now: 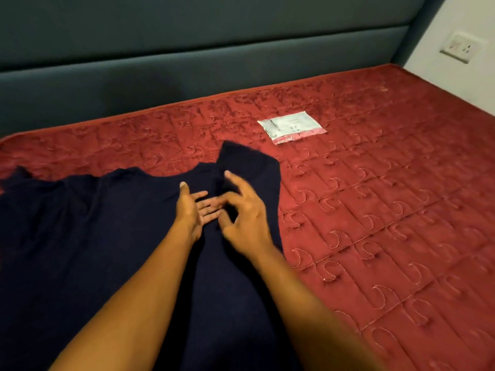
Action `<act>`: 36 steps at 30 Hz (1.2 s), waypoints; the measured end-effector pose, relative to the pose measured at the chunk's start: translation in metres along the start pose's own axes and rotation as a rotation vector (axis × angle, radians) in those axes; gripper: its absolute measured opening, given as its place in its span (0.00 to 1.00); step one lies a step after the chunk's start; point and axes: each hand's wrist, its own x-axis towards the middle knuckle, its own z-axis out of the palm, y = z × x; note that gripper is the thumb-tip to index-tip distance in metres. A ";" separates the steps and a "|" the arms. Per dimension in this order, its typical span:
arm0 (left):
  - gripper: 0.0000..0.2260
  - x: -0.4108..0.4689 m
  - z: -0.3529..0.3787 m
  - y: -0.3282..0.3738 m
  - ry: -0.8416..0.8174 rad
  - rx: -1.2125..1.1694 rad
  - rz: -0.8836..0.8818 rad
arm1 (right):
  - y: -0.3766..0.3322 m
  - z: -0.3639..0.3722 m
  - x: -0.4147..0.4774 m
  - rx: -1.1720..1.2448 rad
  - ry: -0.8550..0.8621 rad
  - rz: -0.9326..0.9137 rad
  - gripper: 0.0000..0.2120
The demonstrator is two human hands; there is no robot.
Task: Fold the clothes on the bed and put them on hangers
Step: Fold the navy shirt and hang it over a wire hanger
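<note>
A dark navy shirt (93,236) lies spread on the red quilted mattress (388,210), its neck toward the headboard. Its right side is folded inward, and one sleeve (246,162) points up toward the headboard. My left hand (192,210) lies on the shirt just below the neckline, fingers straight and palm turned to the right. My right hand (243,212) hovers beside it with fingers loosely spread and bent, the index finger pointing up over the folded sleeve. Neither hand grips the cloth. No hanger is in view.
A flat white plastic packet (292,127) with a red edge lies on the mattress beyond the shirt. A dark teal padded headboard (187,49) runs along the far side. At the top right is a wall with a socket plate (463,46).
</note>
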 end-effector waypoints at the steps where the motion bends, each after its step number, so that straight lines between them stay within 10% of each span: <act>1: 0.33 -0.002 -0.006 0.000 0.010 -0.016 -0.021 | -0.002 0.003 -0.015 -0.011 -0.025 -0.001 0.11; 6: 0.20 -0.010 -0.010 -0.007 0.232 0.188 0.115 | 0.036 -0.035 -0.081 -0.226 0.352 0.310 0.10; 13: 0.29 -0.039 0.005 -0.031 0.171 0.595 0.062 | 0.050 -0.087 -0.144 -0.099 0.110 0.793 0.15; 18: 0.15 -0.053 -0.001 -0.051 0.075 0.431 0.003 | 0.042 -0.115 -0.192 -0.204 -0.158 0.830 0.10; 22: 0.19 -0.061 0.000 -0.053 0.033 0.197 0.017 | 0.032 -0.128 -0.244 -0.150 -0.025 0.872 0.06; 28: 0.25 -0.111 0.039 -0.105 -0.095 0.370 0.017 | 0.000 -0.144 -0.300 -0.133 -0.066 0.871 0.18; 36: 0.07 -0.103 0.077 -0.123 -0.004 0.483 0.173 | -0.014 -0.165 -0.370 -0.181 -0.045 0.804 0.11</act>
